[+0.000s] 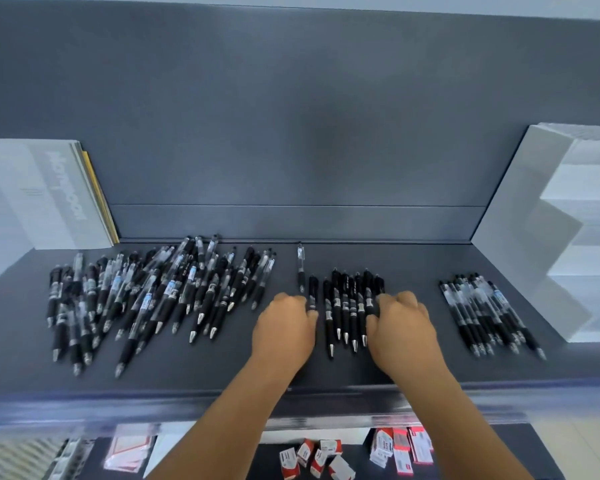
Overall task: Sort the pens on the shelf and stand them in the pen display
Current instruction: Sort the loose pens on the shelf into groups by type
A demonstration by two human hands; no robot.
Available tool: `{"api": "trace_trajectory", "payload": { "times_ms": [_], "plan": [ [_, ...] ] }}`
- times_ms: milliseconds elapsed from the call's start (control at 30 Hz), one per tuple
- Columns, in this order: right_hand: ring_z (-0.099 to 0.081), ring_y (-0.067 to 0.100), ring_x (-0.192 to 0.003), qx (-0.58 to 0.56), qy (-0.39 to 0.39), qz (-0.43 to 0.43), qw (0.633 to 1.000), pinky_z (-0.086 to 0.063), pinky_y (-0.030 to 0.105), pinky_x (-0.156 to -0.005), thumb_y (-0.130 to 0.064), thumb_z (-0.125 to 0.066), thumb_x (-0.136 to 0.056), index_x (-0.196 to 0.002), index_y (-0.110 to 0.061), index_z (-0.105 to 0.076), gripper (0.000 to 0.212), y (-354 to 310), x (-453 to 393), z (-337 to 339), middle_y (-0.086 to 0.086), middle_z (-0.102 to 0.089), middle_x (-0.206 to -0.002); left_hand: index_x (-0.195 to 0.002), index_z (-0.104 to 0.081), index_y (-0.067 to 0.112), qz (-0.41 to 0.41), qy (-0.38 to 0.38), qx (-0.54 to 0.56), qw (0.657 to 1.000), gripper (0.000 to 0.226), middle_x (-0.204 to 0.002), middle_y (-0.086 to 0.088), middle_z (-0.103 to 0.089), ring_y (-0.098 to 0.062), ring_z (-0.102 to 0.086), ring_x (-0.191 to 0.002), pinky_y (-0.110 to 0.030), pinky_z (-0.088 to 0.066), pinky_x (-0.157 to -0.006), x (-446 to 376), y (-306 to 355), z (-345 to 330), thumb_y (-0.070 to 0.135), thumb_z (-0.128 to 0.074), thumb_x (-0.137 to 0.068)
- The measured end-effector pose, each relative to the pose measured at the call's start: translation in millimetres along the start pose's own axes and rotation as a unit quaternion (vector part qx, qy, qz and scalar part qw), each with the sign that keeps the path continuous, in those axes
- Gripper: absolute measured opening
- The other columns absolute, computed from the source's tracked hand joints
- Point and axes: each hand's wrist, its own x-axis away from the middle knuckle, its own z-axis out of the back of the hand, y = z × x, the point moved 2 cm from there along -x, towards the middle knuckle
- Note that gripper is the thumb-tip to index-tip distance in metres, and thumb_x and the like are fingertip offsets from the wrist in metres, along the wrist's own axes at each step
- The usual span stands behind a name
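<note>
Head view: on the dark shelf (413,358), both hands flank a small row of black pens (350,306) at centre. The left hand (284,327), at the row's 9 o'clock, curls its fingers round the outermost pen; the right hand (400,327), at 3 o'clock, curls its fingers against the row's other edge. A loose pile (146,292) lies well off at 9 o'clock, a neat bundle (489,313) at 3 o'clock, one single pen (300,266) at 11. White stepped display (548,237) at far right.
</note>
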Motion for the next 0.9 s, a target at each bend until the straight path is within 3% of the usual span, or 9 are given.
{"api": "trace_trajectory", "payload": {
  "times_ms": [133, 267, 367, 633, 767, 900],
  "plan": [
    [-0.042, 0.026, -0.115, -0.038, -0.004, 0.081, 0.996, -0.041, 0.032, -0.090, -0.025, -0.041, -0.097, -0.119, -0.013, -0.052, 0.027, -32.9, -6.0, -1.6, 0.007, -0.044, -0.125, -0.122, -0.059, 0.013, 0.012, 0.032, -0.039, 0.999, 0.031, -0.124, -0.008, -0.052, -0.024, -0.049, -0.116, -0.034, -0.047, -0.088, -10.6, -21.1, 13.4, 0.028, -0.050, -0.096],
    [-0.044, 0.026, -0.114, -0.041, -0.007, 0.147, 0.988, -0.041, 0.032, -0.089, -0.025, -0.046, -0.096, -0.118, -0.010, -0.053, 0.027, -66.1, -22.9, -11.2, 0.009, -0.049, -0.122, -0.105, -0.060, 0.009, 0.031, 0.020, -0.094, 0.995, 0.017, -0.118, -0.007, -0.052, -0.026, -0.044, -0.116, -0.034, -0.045, -0.081, -20.1, -34.4, 20.4, 0.020, -0.052, -0.095],
    [-0.045, 0.027, -0.114, -0.021, -0.016, 0.172, 0.985, -0.041, 0.031, -0.088, -0.023, -0.047, -0.097, -0.115, -0.008, -0.053, 0.024, -85.6, -39.7, -19.9, 0.011, -0.052, -0.119, -0.106, -0.060, 0.009, 0.036, 0.013, -0.120, 0.992, 0.015, -0.118, -0.006, -0.052, -0.026, -0.047, -0.115, -0.035, -0.046, -0.081, -26.4, -40.6, 20.8, 0.013, -0.052, -0.094],
    [-0.042, 0.031, -0.116, 0.072, -0.046, 0.147, 0.986, -0.043, 0.032, -0.087, -0.012, -0.051, -0.093, -0.116, -0.005, -0.056, 0.024, -110.9, -70.1, -41.0, 0.015, -0.054, -0.119, -0.109, -0.054, 0.010, 0.038, 0.025, -0.126, 0.991, 0.016, -0.114, -0.008, -0.057, -0.028, -0.059, -0.105, -0.033, -0.046, -0.077, -38.2, -49.1, 22.0, 0.009, -0.049, -0.094],
    [-0.045, 0.033, -0.118, 0.069, -0.039, 0.096, 0.992, -0.045, 0.033, -0.088, -0.008, -0.052, -0.091, -0.126, -0.004, -0.048, 0.035, -113.3, -75.2, -41.2, 0.016, -0.052, -0.123, -0.102, -0.054, 0.008, 0.040, 0.023, -0.098, 0.994, 0.011, -0.108, -0.009, -0.061, -0.028, -0.062, -0.099, -0.030, -0.041, -0.068, -40.6, -52.7, 24.2, 0.008, -0.050, -0.092],
    [-0.050, 0.032, -0.116, 0.063, -0.031, 0.096, 0.993, -0.047, 0.034, -0.086, 0.002, -0.049, -0.088, -0.123, -0.002, -0.047, 0.036, -117.9, -75.7, -41.8, 0.016, -0.057, -0.120, -0.096, -0.056, 0.010, 0.046, 0.033, -0.040, 0.998, 0.008, -0.102, -0.008, -0.063, -0.028, -0.062, -0.094, -0.030, -0.041, -0.067, -40.5, -58.5, 26.6, 0.011, -0.050, -0.091]
  ]
}}
